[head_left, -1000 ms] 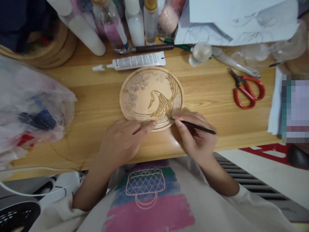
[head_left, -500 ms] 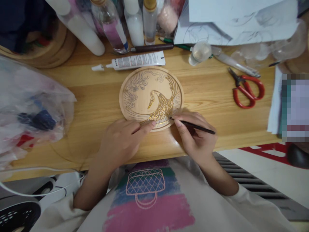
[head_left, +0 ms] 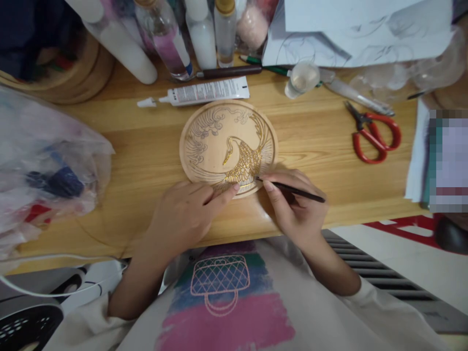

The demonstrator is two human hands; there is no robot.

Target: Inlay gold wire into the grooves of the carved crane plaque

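A round wooden plate (head_left: 215,146) with a bird design, partly outlined in gold, lies on the wooden table (head_left: 146,146). My left hand (head_left: 186,209) rests at its lower left edge, the index finger stretched out with its tip on the plate's lower part; the other fingers are curled and partly hidden. In a pinch, my right hand (head_left: 300,204) holds a thin dark tool (head_left: 298,191), whose tip touches or hovers just over the plate's lower right. Just above the plate is a white tube (head_left: 208,92), its pointed white cap (head_left: 146,102) beside the nozzle.
Red-handled pliers (head_left: 376,136) lie to the right. Behind the plate stand a small clear cup (head_left: 302,79) and several bottles, with drawing papers (head_left: 351,44) at the back right. A plastic bag (head_left: 54,151) fills the left side.
My left index fingertip has shifted slightly to the right along the plate's lower part. The tool in my right hand has barely moved.
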